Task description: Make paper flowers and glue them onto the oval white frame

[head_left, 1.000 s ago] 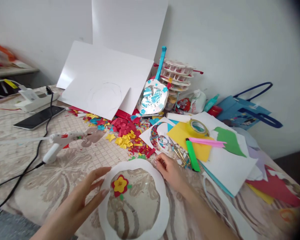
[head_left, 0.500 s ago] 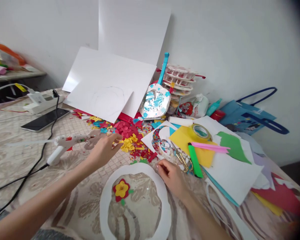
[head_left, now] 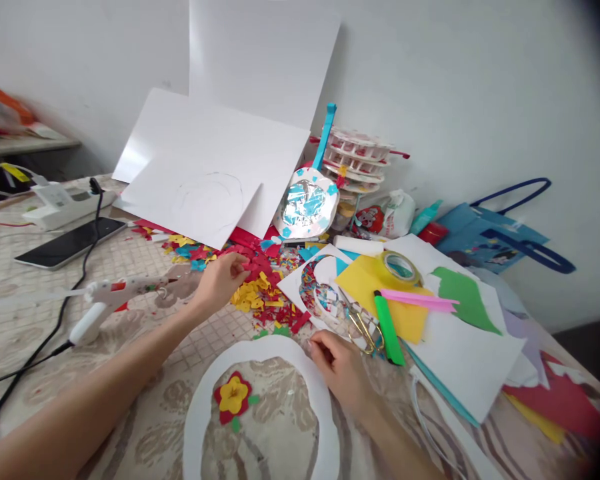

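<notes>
Curling fingers, grip unclear, left hand [head_left: 221,281] sits by red scraps [head_left: 260,259], right hand [head_left: 345,371] by white ring [head_left: 275,347]

Left hand [head_left: 221,280] at red scraps [head_left: 258,260]

The ring [head_left: 273,347] lies before the paper scraps [head_left: 253,293], the glue gun [head_left: 111,293] left, the tape roll [head_left: 399,267] right.

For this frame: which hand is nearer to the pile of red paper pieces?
Left. The left hand is at the near left side of the red paper pieces; the right hand is farther off, nearer the wearer, by the white ring's upper right edge.
</notes>
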